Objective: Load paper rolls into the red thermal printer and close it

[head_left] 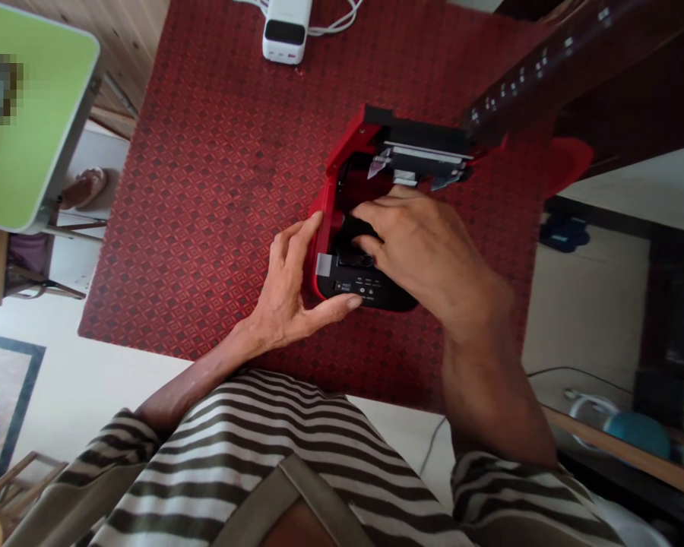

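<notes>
I see two hands and one open red and black machine [365, 287] over a red rug [205, 228]. The left hand [288, 285] grips its red side. The right hand [416, 251] curls closed on a black part [356, 226] inside.

I had two hands on one red device: my left hand [288, 292] and my right hand [427, 258]. The device had two metal clips [379, 163]. Below it lay one rug [216, 228]. Beyond that I saw one white box [285, 30], one green tabletop [45, 129] and one slipper [85, 188]. I wore one striped shirt [262, 456] with two sleeves [501, 486].
</notes>
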The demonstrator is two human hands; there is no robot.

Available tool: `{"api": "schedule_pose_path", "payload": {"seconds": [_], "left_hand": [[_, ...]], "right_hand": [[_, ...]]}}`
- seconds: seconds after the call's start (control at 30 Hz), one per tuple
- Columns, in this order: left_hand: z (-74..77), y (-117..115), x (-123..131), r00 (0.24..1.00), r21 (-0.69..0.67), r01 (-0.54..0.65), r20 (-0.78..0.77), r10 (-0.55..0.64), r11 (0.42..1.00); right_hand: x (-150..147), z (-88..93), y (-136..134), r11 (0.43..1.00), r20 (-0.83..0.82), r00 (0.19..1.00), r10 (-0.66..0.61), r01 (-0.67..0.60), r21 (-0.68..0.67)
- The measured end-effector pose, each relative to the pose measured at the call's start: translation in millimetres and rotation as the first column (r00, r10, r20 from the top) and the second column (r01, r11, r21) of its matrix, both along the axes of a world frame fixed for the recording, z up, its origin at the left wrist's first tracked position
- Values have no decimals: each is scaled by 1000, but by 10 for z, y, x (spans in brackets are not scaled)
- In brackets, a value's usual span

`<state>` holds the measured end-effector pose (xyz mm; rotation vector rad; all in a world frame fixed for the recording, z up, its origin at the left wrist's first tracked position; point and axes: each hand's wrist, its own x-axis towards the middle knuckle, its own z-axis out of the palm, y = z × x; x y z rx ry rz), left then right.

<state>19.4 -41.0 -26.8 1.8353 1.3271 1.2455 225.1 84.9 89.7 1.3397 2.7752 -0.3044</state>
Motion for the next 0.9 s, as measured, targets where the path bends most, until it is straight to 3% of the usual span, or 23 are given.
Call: {"api": "schedule_pose_path", "payload": {"seconds": [0.1, 0.2, 0.4, 0.5, 0.6, 0.7, 0.8, 0.9], "left_hand": [[9, -8, 2, 1000, -7, -7, -1, 7, 1000], [32, -14, -7, 1000, -21, -6, -21, 6, 1000], [55, -13, -26, 1000, -9, -3, -13, 3, 1000], [44, -7, -41, 1000, 9, 6, -8, -6, 1000], [28, -6, -59, 1000, 7, 5, -26, -5, 1000], [32, -17, -67, 999, -5, -17, -40, 16, 1000], [113, -29, -58, 996, 61, -49, -72, 53, 997], [286, -19, -24, 985, 171, -68, -144, 94, 983]], "right_hand": [[7, -133, 34, 999, -68, 997, -44, 45, 19], [29, -190, 49, 1000, -108, 994, -9, 7, -13], [178, 24, -129, 999, -333, 943, -2, 14, 34], [309, 142, -276, 997, -425, 903, 65, -80, -19], [386, 155, -379, 988, -468, 876, 116, -152, -39], [403, 110, -415, 990, -518, 845, 129, -142, 15], [408, 86, -415, 990, -550, 823, 143, -113, 89], [411, 90, -437, 985, -572, 806, 151, -77, 152]]}}
